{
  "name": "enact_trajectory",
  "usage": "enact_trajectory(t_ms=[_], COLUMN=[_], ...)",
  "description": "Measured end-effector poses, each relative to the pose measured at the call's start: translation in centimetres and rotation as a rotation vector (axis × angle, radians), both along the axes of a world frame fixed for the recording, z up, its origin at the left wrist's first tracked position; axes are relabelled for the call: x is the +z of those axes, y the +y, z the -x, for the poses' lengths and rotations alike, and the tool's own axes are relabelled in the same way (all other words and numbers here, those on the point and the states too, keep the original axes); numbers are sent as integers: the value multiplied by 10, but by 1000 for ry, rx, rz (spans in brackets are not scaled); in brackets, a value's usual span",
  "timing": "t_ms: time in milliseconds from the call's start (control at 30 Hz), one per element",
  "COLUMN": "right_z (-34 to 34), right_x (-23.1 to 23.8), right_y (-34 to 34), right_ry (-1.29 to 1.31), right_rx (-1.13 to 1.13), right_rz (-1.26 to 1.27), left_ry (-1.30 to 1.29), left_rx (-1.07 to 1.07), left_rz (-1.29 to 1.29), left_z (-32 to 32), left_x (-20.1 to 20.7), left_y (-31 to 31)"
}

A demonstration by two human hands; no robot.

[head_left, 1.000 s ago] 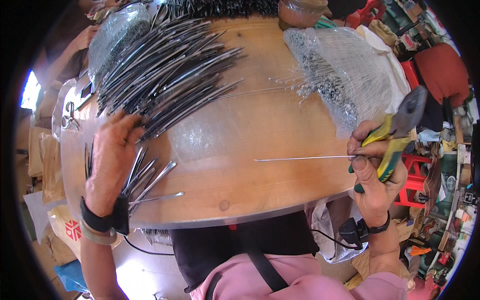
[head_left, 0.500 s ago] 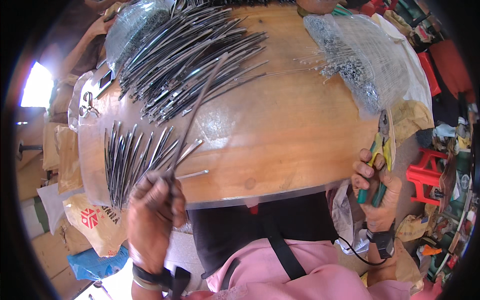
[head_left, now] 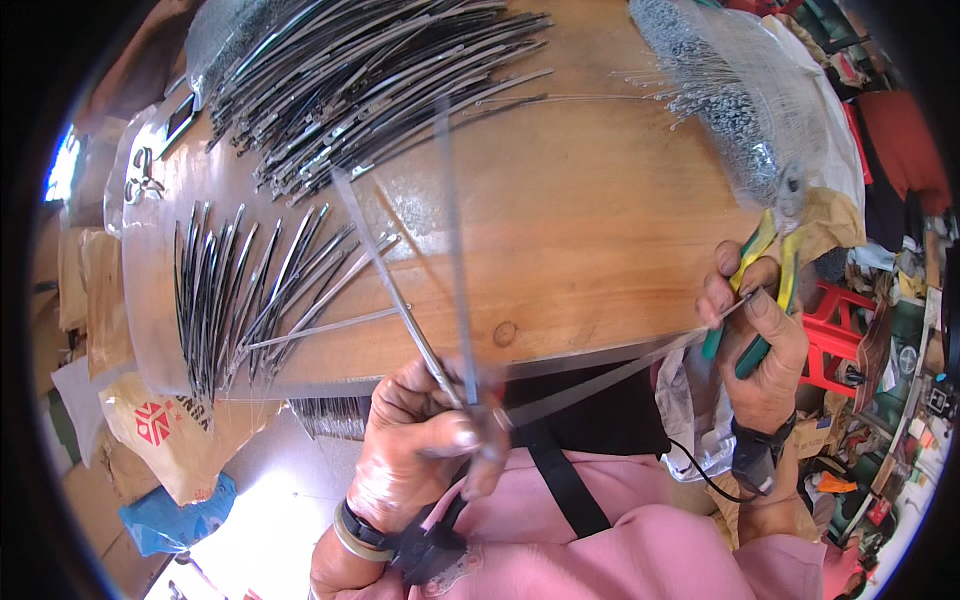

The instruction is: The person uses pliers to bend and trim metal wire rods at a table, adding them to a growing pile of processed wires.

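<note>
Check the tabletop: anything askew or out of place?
Two mild oddities: one strip in the smaller left pile lies nearly crosswise to most others, and a lone thin wire stretches between the bagged wires and the large dark pile.

2 strip piles (head_left: 385, 88) lie left (wires (head_left: 708, 88) right).

Left hand (head_left: 408, 440): low, pinching | right hand (head_left: 768, 350): higher, curled closed
</note>
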State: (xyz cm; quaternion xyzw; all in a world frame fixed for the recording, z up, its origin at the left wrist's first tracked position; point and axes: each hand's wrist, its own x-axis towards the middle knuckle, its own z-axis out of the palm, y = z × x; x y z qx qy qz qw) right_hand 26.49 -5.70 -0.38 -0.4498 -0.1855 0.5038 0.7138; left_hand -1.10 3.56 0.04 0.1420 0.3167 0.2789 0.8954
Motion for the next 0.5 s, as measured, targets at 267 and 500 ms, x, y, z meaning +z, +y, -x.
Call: enact_trajectory(t_ms=[267,500], right_z=[-21,0], right_x=[17,26], right_y=[12,38], right_ry=[-895,-1488], right_rx=[177,445], right_rz=[-47,-157], left_ry=[476,550], left_rx=[-183,-474], left_rz=[-458,-431], left_z=[-9,-17], left_x=[-5,-2], left_y=[-10,-8])
